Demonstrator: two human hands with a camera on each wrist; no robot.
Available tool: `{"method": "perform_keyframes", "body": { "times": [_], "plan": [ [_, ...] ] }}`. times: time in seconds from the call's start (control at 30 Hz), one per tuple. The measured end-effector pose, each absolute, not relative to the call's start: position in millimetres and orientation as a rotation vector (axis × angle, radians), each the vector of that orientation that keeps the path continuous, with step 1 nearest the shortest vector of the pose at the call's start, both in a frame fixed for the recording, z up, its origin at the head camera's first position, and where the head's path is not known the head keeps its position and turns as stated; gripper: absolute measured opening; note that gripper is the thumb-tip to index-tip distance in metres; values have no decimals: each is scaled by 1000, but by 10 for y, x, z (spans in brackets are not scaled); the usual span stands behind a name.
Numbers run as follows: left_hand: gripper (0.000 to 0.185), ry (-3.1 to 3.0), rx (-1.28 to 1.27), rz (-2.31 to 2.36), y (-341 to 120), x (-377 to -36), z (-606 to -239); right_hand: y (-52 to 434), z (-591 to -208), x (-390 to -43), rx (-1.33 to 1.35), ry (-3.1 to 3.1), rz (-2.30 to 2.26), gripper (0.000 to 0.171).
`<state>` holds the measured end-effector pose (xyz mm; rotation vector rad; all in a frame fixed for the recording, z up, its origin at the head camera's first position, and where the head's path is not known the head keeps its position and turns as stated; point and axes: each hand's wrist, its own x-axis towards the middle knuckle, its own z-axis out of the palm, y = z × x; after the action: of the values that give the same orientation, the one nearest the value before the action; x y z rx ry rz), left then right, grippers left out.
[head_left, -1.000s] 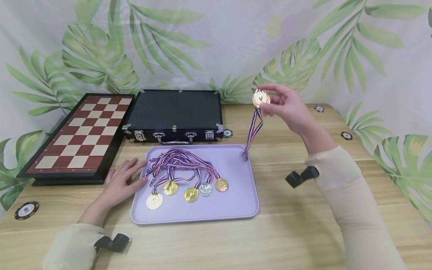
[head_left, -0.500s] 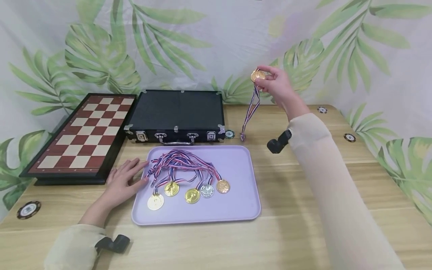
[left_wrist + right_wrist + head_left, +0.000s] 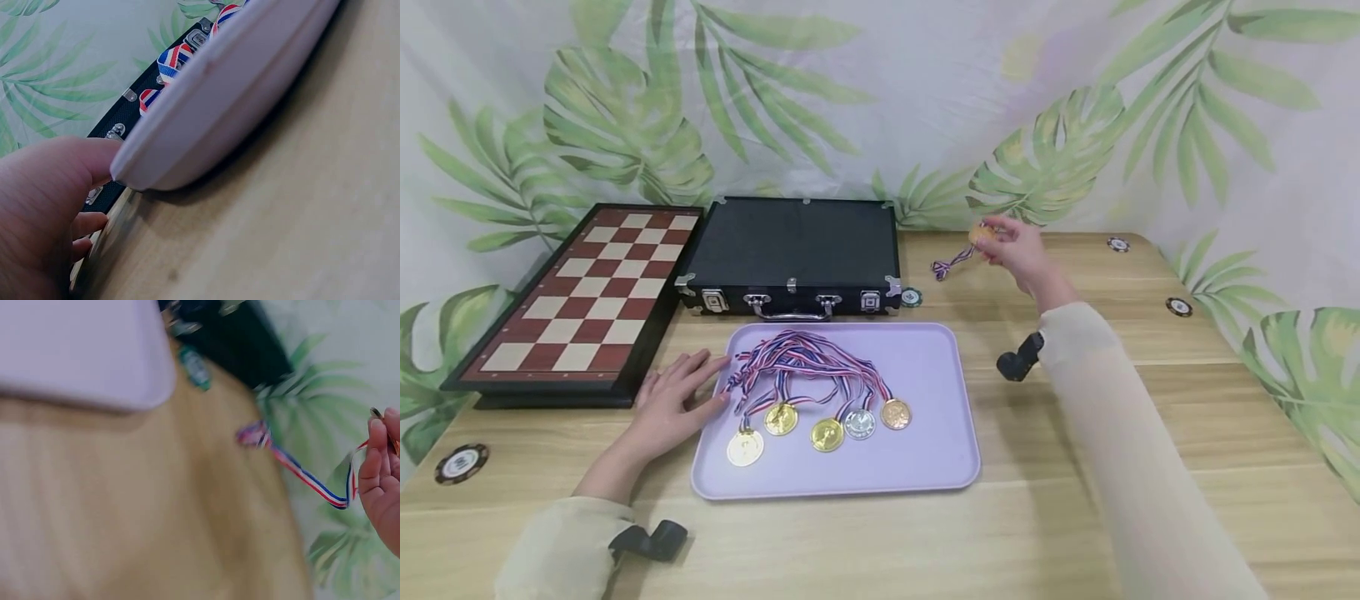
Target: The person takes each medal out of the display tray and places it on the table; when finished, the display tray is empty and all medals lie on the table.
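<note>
My right hand (image 3: 1011,246) pinches a bronze medal (image 3: 981,234) low over the far part of the wooden table, right of the black case. Its red, white and blue ribbon (image 3: 950,265) trails left onto the tabletop; the right wrist view shows the ribbon (image 3: 300,472) running from my fingers (image 3: 378,462). My left hand (image 3: 673,400) rests flat on the table, fingers touching the left rim of the lilac tray (image 3: 925,475). In the left wrist view my thumb (image 3: 59,181) meets the tray's rim (image 3: 206,119). Several medals (image 3: 827,433) with tangled ribbons (image 3: 797,358) lie in the tray.
A shut black case (image 3: 790,254) stands behind the tray, with a chessboard (image 3: 587,296) to its left. Poker chips lie scattered: one by the case (image 3: 911,297), one at the front left (image 3: 460,463), two at the far right (image 3: 1178,306).
My right hand has carried the medal away from the tray toward the far side, then lowered it until the ribbon's end lies on the table. The left hand has stayed put.
</note>
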<state>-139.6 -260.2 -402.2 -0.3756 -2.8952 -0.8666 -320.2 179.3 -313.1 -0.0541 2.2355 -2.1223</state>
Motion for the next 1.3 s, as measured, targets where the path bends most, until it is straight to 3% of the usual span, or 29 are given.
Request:
{"method": "perform_keyframes", "body": {
  "times": [0.27,0.6,1.3],
  "plan": [
    [53,-2888,-386,-866,-2595,-1387,-4001,1871,-3630,-3103,-28,2272,-1911,47],
    [52,-2881,-389,-866,-2606,-1412,-4063,1845,-3900,-3000,-26,2278,-1796,46],
    [53,-2891,-371,-856,-2601,-1393,-4040,1849,-3894,-2868,-189,2462,-1523,49]
  ]
}}
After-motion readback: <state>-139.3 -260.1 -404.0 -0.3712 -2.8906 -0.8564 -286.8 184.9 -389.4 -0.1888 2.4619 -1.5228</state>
